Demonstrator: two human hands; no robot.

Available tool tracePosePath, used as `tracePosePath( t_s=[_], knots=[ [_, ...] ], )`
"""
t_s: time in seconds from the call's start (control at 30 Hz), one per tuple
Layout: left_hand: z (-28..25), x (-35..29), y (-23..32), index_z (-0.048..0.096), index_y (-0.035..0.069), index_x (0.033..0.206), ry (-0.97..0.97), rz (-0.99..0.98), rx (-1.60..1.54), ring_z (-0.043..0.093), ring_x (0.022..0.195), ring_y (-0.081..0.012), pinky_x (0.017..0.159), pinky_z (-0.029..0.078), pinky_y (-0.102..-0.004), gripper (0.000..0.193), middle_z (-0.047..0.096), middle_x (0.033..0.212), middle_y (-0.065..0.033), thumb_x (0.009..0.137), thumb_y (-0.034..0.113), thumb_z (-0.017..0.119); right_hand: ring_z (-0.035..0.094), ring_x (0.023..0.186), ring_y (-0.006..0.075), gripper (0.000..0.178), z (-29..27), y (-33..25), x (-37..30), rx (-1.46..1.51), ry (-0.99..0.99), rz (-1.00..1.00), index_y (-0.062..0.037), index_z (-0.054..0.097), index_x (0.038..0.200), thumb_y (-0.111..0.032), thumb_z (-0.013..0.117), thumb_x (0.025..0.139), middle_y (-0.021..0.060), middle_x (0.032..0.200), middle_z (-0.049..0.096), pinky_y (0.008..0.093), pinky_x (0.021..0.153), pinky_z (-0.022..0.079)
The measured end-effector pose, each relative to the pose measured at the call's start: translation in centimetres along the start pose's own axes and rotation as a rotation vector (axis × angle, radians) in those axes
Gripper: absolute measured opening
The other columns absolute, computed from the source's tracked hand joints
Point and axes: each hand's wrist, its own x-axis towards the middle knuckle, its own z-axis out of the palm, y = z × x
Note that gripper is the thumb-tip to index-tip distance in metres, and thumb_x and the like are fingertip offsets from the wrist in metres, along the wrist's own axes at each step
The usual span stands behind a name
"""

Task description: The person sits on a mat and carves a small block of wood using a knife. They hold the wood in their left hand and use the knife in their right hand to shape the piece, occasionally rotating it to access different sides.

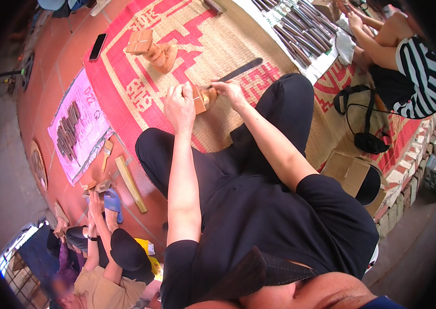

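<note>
Over my lap, my left hand is closed around the square block end of a reddish-brown wood carving. At the rounded, carved end, the fingers of my right hand are closed against the piece. Whether a small tool is also in those fingers, I cannot tell. Just beyond the right hand is a long dark flat file-like blade, its near end partly hidden. A second wood carving stands on the woven mat, with a square block on top marked by crossing lines.
On the left lie a phone, a pink sheet with several dark tools, a brush and a wooden strip. Many chisels lie at the far right. A bag and cardboard box are right. Co-workers sit lower left and upper right.
</note>
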Motion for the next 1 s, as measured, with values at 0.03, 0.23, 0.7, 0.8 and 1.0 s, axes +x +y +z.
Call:
tracePosePath(
  t_s=[0.03, 0.23, 0.7, 0.8, 1.0],
  knots=[
    [0.4, 0.3, 0.5, 0.066, 0.004, 0.086, 0.001, 0.008, -0.010, 0.060, 0.081, -0.0336, 0.070, 0.046, -0.0431, 0.030, 0.062, 0.085, -0.0136, 0.093, 0.031, 0.054, 0.063, 0.075, 0.0146, 0.018, -0.6, 0.2, 0.6, -0.096, -0.005, 0.002, -0.0004, 0.069, 0.093, -0.011, 0.071, 0.078, 0.0090, 0.089, 0.069, 0.0252, 0.072, 0.049],
    [0.5, 0.2, 0.1, 0.067, 0.003, 0.087, -0.021, 0.009, -0.039, 0.059, 0.083, -0.0345, 0.073, 0.046, -0.0444, 0.031, 0.062, 0.086, -0.0149, 0.094, 0.030, 0.053, 0.064, 0.076, 0.0164, 0.024, -1.2, 1.6, 1.6, 0.076, 0.147, 0.045, 0.0031, 0.069, 0.092, -0.014, 0.071, 0.075, 0.0115, 0.085, 0.068, 0.0271, 0.070, 0.053],
    [0.3, 0.2, 0.6, 0.065, 0.003, 0.086, -0.026, 0.008, 0.026, 0.059, 0.083, -0.0350, 0.073, 0.045, -0.0444, 0.034, 0.062, 0.087, -0.0132, 0.095, 0.033, 0.051, 0.065, 0.085, 0.0201, 0.020, -0.2, 1.2, 0.4, -0.070, 0.008, -0.013, 0.0046, 0.066, 0.094, -0.008, 0.066, 0.078, 0.0132, 0.094, 0.068, 0.0303, 0.077, 0.052],
    [0.2, 0.4, 0.7, 0.065, 0.003, 0.087, -0.041, -0.010, 0.022, 0.059, 0.083, -0.0347, 0.073, 0.046, -0.0441, 0.033, 0.062, 0.087, -0.0132, 0.095, 0.032, 0.051, 0.065, 0.086, 0.0207, 0.020, -0.5, 1.1, 0.4, 0.144, 0.091, -0.013, 0.0045, 0.066, 0.095, -0.007, 0.065, 0.079, 0.0139, 0.094, 0.068, 0.0295, 0.076, 0.052],
    [0.4, 0.3, 0.1, 0.065, 0.003, 0.087, -0.018, 0.023, 0.024, 0.059, 0.081, -0.0343, 0.071, 0.046, -0.0438, 0.032, 0.062, 0.086, -0.0131, 0.095, 0.031, 0.052, 0.065, 0.088, 0.0196, 0.024, -0.5, 1.2, 0.4, 0.085, 0.033, -0.006, 0.0049, 0.067, 0.097, -0.009, 0.069, 0.078, 0.0126, 0.095, 0.068, 0.0291, 0.079, 0.051]
  ],
)
